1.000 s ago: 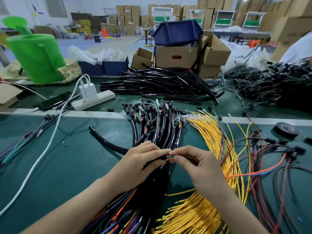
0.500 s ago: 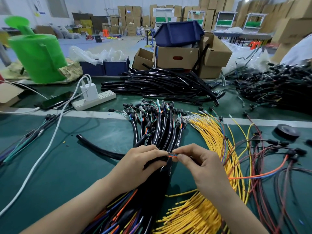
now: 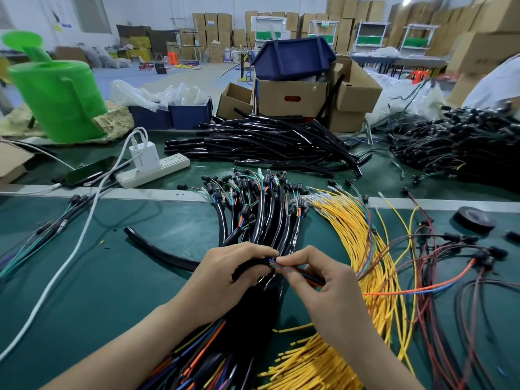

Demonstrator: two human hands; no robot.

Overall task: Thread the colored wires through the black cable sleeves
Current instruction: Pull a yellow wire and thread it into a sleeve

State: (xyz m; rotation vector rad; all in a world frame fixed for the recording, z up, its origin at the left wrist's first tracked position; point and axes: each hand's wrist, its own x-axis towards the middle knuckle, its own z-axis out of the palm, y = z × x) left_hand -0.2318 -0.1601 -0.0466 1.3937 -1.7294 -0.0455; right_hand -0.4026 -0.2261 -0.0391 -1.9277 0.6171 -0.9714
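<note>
Basically, the colored wires (image 3: 312, 279) are being pinched at their tips in the right grip (image 3: 329, 299) and aimed leftward at the mouth of the black sleeve (image 3: 160, 251), which is being clutched just beside them in the left grip (image 3: 225, 277).

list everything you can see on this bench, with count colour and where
held sleeve: one, black, left hand, tail trailing left
held wires: few, orange, blue, at sleeve mouth, right hand
sleeved bundle: many, black, centre under hands
sleeve pile: many, black, back centre
yellow wires: many, yellow, right of bundle
dark wires: several, red-brown, front right
connector pile: many, black, back right
tape roll: one, black, right
power strip: one, white, back left
phone: one, black, beside strip
watering can: one, green, far left
boxes: several, brown, behind sleeve pile
bin: one, blue, atop a box
left hand: one, grips held sleeve
right hand: one, pinches held wires
</note>
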